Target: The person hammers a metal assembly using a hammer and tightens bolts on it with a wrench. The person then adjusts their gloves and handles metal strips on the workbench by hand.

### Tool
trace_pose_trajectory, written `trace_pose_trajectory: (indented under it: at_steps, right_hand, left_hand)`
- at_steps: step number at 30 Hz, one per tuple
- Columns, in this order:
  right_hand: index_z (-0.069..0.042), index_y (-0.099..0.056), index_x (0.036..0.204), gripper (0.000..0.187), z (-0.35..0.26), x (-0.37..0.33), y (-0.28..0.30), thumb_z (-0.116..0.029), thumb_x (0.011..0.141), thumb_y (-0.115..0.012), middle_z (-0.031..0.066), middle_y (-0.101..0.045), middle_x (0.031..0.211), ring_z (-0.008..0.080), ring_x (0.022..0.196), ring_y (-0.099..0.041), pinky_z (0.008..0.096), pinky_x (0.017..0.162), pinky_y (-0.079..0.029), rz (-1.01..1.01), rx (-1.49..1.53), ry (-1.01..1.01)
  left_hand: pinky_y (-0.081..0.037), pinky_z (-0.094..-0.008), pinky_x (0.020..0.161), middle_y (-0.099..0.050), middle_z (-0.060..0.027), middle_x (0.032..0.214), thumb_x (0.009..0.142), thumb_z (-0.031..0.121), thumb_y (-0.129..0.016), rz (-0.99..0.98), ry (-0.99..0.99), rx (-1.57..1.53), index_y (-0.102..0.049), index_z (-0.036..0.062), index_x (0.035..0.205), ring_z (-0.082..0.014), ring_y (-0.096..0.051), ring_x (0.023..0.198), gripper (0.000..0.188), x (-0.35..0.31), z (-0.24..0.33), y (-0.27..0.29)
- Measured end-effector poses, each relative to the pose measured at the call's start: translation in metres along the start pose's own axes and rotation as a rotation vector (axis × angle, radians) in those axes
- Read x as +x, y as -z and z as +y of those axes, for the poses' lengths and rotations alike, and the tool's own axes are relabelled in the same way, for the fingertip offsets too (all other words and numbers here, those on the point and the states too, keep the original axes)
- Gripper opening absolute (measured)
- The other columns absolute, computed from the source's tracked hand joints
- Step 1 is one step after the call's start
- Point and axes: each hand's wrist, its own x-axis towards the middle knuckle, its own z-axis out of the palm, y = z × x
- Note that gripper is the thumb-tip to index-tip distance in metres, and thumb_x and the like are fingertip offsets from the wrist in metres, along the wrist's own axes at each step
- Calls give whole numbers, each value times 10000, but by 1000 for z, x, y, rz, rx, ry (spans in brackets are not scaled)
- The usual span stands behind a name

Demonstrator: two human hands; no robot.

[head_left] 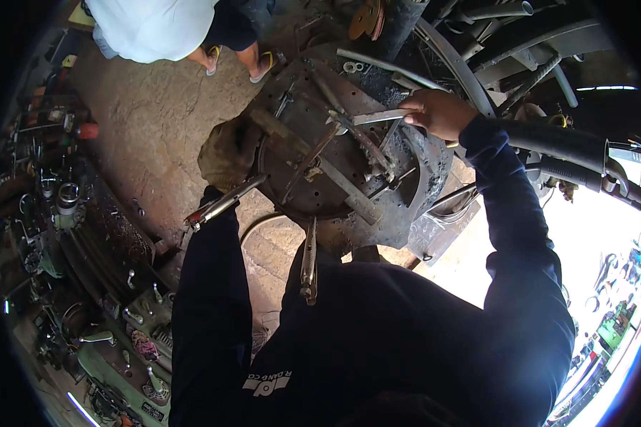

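My right hand [443,115], bare, is closed round one end of a flat grey metal strip [377,117]. The strip's other end reaches over crossed metal bars [367,146] on a round dark steel plate [319,193]. My left hand [226,155] wears a brownish work glove and is at the plate's left edge, near the end of a long flat bar [349,192]. Shadow hides its fingers. Two locking pliers stick out from the plate's near rim: one [224,202] beside my left wrist, another [308,267] in front of my body.
Another person [153,28] in a white top and sandals stands at the far left. Steel pipes [563,146] and curved metal pieces crowd the right and far right. Green machinery with levers [132,334] lines the left. Metal rings [352,67] lie on the work table's far side.
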Motion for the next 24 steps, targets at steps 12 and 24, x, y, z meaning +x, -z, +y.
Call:
trace_pose_trajectory:
  at_steps: [12,24]
  right_hand:
    - [-119,-733,839,374,-7,52,17,-478,922,-668,65,-676,831,267,898,-633,423,820,-504,211,-179,228]
    - [-137,-729,708,470,-33,130,44,-495,977,-586,61,-634,732,303,773,-561,497,786,-466,90,-219,544]
  left_hand:
    - [-561,-417,795,-747,-122,938,925,378,-644,1,-54,-11,-745,119,1059,-339,-720,878,308,9,7,3]
    - [-534,-442,705,-720,-169,879,924,305,-623,-79,-69,2,-721,72,960,-390,-689,810,255,10,-4,-9]
